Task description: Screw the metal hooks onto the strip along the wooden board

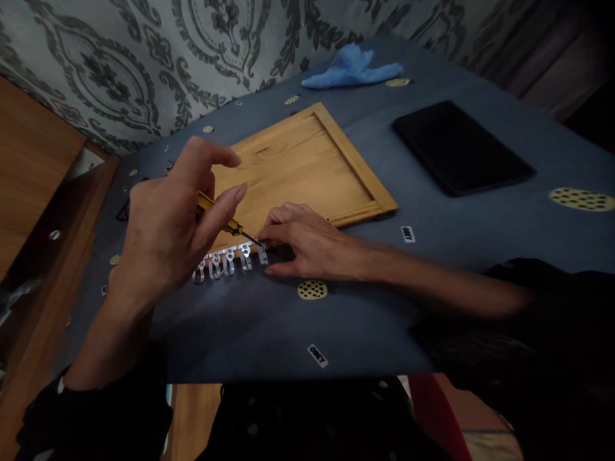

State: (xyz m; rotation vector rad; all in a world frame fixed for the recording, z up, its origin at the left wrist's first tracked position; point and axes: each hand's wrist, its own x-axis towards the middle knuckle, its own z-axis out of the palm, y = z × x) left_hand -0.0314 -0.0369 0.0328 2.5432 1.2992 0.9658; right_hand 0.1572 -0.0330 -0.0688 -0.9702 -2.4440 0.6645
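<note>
My left hand [163,218] is wrapped around a yellow-and-black screwdriver [234,226], with thumb and index finger apart. The thin shaft points down to the right, its tip at the last of several shiny metal hooks [246,257]. These hooks sit in a row along the near edge of a framed wooden panel [298,160], which lies flat. My right hand [312,243] is curled at the row's right end, fingers on the panel's edge and thumb below, gripping around the last hook. Its fingertips partly hide the contact, and any screw there is too small to make out.
A black tablet-like slab [461,150] lies at the right on the grey-blue tablecloth [365,339]. Toward the back is a crumpled blue cloth [353,67], near a patterned curtain [230,38]. Wooden furniture [38,166] borders the left side. A small dark object [123,210] lies behind my left hand.
</note>
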